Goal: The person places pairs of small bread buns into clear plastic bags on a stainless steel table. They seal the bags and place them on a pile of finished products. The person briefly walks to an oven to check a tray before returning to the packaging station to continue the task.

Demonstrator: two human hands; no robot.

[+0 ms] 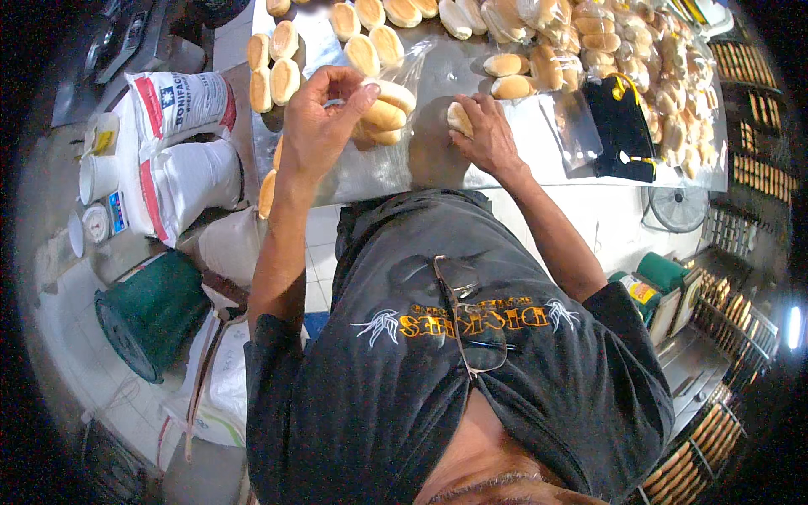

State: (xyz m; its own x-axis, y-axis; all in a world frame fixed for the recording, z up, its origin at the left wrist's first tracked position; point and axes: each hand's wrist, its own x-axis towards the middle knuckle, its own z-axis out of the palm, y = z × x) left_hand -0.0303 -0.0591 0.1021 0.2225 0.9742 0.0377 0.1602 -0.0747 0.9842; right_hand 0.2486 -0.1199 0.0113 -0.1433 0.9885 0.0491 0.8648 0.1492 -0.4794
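Observation:
Bread rolls (382,117) are bunched in a clear plastic bag (413,66) over the steel table (372,173). My left hand (331,110) is at their left side, thumb against the top roll; whether it grips the roll or the bag's film cannot be told. To the right, my right hand (489,132) has its fingers closed around a single bread roll (460,120) near the table's front edge. Loose rolls (363,55) lie in pairs beyond my left hand. Two more rolls (512,86) lie just beyond my right hand.
Bagged rolls (675,95) are heaped along the table's right end. Clear plastic bags (571,136) lie beside a black cloth item (615,129) with yellow trim. Flour sacks (183,104) and a green bin (151,309) stand at the left; racks of bread (760,177) stand at the right.

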